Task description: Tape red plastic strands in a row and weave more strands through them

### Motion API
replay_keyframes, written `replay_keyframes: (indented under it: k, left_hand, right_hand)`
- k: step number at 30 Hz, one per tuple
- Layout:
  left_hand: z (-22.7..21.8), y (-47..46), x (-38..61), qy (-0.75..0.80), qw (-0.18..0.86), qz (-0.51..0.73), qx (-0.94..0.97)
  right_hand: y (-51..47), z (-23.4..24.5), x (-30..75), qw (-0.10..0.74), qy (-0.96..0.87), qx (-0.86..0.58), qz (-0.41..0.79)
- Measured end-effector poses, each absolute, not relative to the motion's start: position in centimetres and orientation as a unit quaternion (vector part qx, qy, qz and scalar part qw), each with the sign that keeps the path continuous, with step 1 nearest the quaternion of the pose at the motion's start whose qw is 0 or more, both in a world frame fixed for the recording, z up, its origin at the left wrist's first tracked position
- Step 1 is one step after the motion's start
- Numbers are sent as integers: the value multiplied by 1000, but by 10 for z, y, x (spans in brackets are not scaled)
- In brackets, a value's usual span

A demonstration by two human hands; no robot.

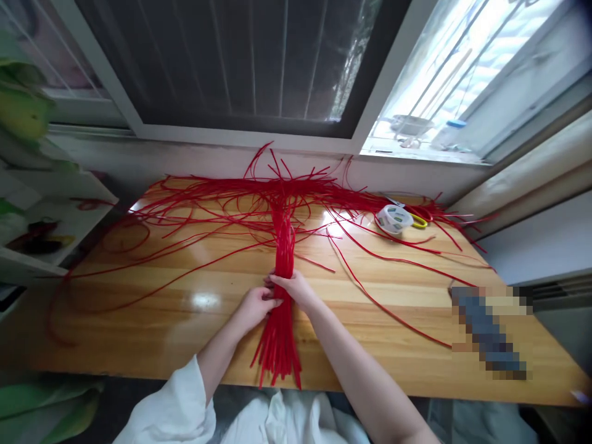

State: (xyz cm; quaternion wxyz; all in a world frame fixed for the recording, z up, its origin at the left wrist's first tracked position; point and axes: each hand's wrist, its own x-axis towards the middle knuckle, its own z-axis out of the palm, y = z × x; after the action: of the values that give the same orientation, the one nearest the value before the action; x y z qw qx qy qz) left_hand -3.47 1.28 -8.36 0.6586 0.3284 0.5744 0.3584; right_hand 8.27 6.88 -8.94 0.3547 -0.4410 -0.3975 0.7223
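Note:
A thick bundle of red cords point(284, 246) runs down the middle of the wooden table toward me, its loose ends fanning out near the front edge. My right hand point(292, 287) is closed round the bundle from the right, thumb across the top. Just below it on the left side, my left hand point(259, 305) pinches the same bundle, with its fingertips partly hidden by the cords. Farther back, the bundle joins a wide tangle of red cords point(222, 188) spread along the wall side of the table.
A white tape roll point(394, 219) lies at the back right beside scissors with a yellow handle point(419, 221). A pixelated dark object point(490, 333) rests at the right. Single cords trail across the wooden table point(208, 339). Behind stands a window point(250, 61); shelves point(55, 209) are at left.

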Motion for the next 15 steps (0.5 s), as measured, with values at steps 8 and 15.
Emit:
replay_keyframes:
  k: [8,15]
  left_hand:
    - [-92,-1,-31,589,632,402,304]
    - [-92,-5,-28,590,626,424,282]
  right_hand:
    - [66,-105,86,378,-521,-497,582]
    - [60,-96,94,420,-482,-439,631]
